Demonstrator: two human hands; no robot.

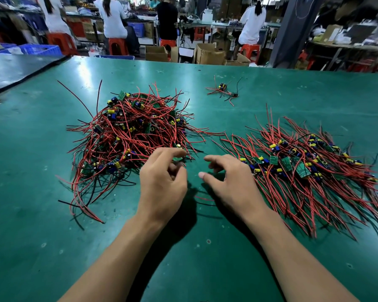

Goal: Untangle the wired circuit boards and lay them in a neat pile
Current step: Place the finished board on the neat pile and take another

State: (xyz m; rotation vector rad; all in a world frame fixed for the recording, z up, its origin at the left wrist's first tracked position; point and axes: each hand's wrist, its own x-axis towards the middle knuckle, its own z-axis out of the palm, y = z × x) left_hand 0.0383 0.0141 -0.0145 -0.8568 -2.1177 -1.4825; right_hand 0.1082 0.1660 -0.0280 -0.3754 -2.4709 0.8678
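Head view: a circuit board is being pinched by fingers of the left hand at the five o'clock edge of the tangled heap. The right hand is being held loosely open beside the neat pile at three o'clock on the tabletop.

Electronics assembly workshop: seated workers at benches, cardboard boxes, crates.

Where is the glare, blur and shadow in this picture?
Head view: glare streaks the table at far left; fingertips of the left hand are motion-blurred; the right hand is sharper; dark shadows lie between the hands; the table's far edge bows.
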